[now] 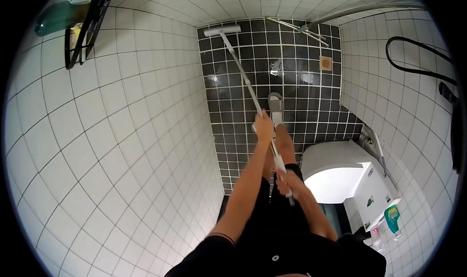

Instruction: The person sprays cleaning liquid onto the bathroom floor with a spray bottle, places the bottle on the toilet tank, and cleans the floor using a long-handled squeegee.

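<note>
A long-handled mop [237, 63] runs diagonally from my body to the far left of the floor. Its white bar-shaped head [222, 31] rests on dark tiles near the back wall. My left hand [264, 127] is closed around the middle of the pole. Lower down, my right hand [289, 180] grips the white end section, close to my thigh. Beneath the pole, one foot in a grey slipper [276, 103] stands on the floor; the other foot is mostly hidden by my left hand and the pole.
Wet patches shine on the floor [276, 68]. A square drain [325, 63] sits at the right, near metal poles [301, 30] in the back corner. A white ceramic fixture [335, 179] stands right of my legs. A black rack [87, 34] and black hose [418, 41] hang on the walls.
</note>
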### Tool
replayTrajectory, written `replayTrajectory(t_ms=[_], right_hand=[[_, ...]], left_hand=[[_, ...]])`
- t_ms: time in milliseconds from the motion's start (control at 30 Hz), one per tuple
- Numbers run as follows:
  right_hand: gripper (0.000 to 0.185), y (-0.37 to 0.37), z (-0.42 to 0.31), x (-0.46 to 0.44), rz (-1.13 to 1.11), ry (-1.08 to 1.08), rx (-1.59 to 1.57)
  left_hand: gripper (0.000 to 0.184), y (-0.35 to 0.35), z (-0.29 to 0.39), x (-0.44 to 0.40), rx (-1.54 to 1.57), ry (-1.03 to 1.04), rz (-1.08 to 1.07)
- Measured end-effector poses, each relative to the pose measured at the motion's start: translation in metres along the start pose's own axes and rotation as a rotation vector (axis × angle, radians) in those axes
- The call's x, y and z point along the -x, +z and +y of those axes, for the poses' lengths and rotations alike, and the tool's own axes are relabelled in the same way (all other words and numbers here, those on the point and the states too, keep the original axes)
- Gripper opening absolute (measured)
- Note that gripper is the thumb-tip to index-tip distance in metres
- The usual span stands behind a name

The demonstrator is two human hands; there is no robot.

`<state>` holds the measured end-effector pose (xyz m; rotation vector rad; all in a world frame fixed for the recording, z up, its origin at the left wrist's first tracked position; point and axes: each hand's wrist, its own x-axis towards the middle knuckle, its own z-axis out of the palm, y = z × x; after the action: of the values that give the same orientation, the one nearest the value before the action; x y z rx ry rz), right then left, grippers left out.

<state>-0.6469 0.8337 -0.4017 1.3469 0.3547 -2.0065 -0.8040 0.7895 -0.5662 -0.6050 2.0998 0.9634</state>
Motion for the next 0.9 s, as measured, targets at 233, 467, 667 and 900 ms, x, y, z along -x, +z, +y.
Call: replayTrajectory(t_ms=[233,467,667,900], right_hand=[[0.044,0.009,0.047,0.024,-0.009,0.199,-0.22],[0.054,-0.019,-0.008,-0.017,-0.031,-0.048,-0.11],[0.041,0.004,0.03,0.015,-0.244,-0.015,-0.323],[0.031,-0.007,-0.001,-0.013,-0.2,-0.182,-0.33]], left_hand=[[0.044,-0.014,-0.025,0.052,-0.186,0.042,-0.004],[0.046,0.01,0.025,-0.012,-0.123,-0.052,-0.069],[0.044,-0.02,-0.007,0.021,-0.176,0.071,-0.008],[0.041,0.001,0.007,-0.026,-0.104,0.027,-0.033]])
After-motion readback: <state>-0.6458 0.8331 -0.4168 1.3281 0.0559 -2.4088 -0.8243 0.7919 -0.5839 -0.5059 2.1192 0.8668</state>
